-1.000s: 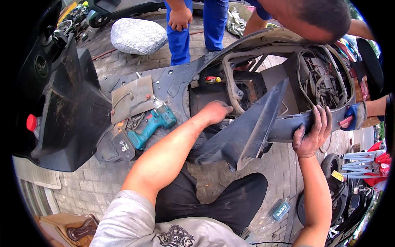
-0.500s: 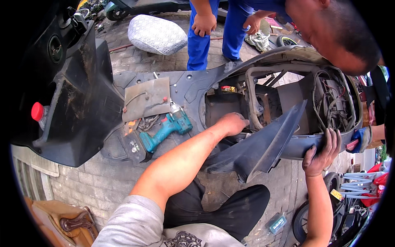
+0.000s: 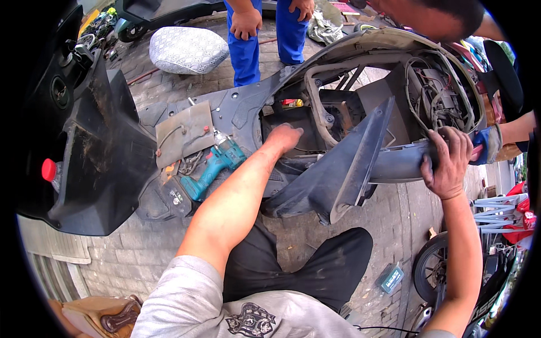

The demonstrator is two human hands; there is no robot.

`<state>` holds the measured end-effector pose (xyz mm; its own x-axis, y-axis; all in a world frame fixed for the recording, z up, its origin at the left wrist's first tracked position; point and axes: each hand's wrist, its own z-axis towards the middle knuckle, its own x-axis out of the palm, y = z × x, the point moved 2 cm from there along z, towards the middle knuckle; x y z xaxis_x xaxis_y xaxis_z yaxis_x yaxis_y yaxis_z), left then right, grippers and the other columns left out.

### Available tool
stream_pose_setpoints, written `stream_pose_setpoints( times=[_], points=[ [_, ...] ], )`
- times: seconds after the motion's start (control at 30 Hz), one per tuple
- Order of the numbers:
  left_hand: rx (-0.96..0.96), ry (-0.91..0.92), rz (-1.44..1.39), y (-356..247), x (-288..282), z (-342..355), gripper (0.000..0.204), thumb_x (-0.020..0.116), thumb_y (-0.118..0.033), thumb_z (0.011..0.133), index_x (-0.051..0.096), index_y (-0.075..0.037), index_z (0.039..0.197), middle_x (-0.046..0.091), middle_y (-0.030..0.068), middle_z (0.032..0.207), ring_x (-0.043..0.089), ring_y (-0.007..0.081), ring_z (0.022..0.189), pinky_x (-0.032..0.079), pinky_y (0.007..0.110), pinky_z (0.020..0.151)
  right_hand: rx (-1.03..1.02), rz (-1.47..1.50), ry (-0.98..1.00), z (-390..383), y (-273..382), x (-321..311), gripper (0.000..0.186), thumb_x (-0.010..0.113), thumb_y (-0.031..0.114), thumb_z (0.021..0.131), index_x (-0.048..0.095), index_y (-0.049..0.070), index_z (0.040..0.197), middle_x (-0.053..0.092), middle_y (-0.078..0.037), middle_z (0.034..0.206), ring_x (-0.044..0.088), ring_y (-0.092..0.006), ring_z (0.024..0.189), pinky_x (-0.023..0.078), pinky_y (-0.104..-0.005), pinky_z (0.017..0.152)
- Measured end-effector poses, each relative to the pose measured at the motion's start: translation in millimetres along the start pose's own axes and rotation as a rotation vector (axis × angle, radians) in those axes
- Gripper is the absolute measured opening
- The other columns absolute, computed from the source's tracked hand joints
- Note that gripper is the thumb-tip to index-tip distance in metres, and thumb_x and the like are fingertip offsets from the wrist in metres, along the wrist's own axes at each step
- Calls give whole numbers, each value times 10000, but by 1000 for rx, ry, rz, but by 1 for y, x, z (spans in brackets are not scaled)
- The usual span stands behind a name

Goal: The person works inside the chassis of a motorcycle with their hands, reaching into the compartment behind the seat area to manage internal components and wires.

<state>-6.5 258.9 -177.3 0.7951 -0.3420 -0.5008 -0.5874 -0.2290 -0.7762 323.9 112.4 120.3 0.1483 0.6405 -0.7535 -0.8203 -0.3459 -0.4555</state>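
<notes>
A partly stripped scooter body (image 3: pixel 242 96) lies across in front of me, its under-seat bay (image 3: pixel 276 119) uncovered. My left hand (image 3: pixel 284 138) is closed at the near edge of that bay, its fingertips mostly hidden. On the right, my right hand (image 3: pixel 449 160) grips the grey rear side panel (image 3: pixel 397 165), fingers over the top edge and thumb on the outer face. A dark pointed plastic panel (image 3: pixel 338 169) stands tilted between my hands, touched by neither. Beside my left forearm, a teal cordless impact wrench (image 3: pixel 217 163) lies on the footboard.
A metal plate (image 3: pixel 185 134) with bolts lies on the footboard. Opposite, a person in blue trousers (image 3: pixel 243 53) leans over the scooter; a gloved hand (image 3: pixel 488 145) is at its rear. A covered seat (image 3: pixel 189 50), a teal box (image 3: pixel 390 278) and a wheel (image 3: pixel 431 267) are on the ground.
The view has shifted, so the scooter appears higher and farther left. My right hand keeps its grip on the side panel; my left stays at the bay's edge. The other person's head appears higher.
</notes>
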Motion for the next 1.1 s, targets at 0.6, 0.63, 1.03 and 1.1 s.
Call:
stream_pose_setpoints(
  times=[0.6,0.63,1.03,1.1],
  points=[
    [-557,-70,-500,176,41,183,565,422,-341,998,630,46,1353,685,229,1318,625,397,1231,453,541,1066,59,38,-64,-19,-50,21,534,564,281,798,666,47,1267,670,-185,1175,609,-394,1169,423,-475,1109],
    [-543,-24,-600,183,41,191,556,415,-338,1002,636,40,1345,688,220,1320,617,391,1239,440,544,1078,66,56,-49,-21,-51,23,541,562,287,797,670,51,1273,674,-188,1181,613,-398,1177,424,-471,1110],
    [-604,-63,-259,186,43,187,529,373,-279,1011,639,33,1345,642,234,1409,605,388,1303,443,524,1110,13,-12,-52,-26,-57,26,538,548,279,830,684,58,1301,688,-173,1212,630,-371,1193,442,-435,1099],
    [-629,-143,-269,183,43,180,529,375,-274,1007,637,32,1350,623,234,1439,587,386,1337,433,526,1123,16,-16,-55,-26,-57,26,540,548,276,826,683,59,1301,689,-172,1209,634,-366,1188,447,-432,1093]
  ],
)
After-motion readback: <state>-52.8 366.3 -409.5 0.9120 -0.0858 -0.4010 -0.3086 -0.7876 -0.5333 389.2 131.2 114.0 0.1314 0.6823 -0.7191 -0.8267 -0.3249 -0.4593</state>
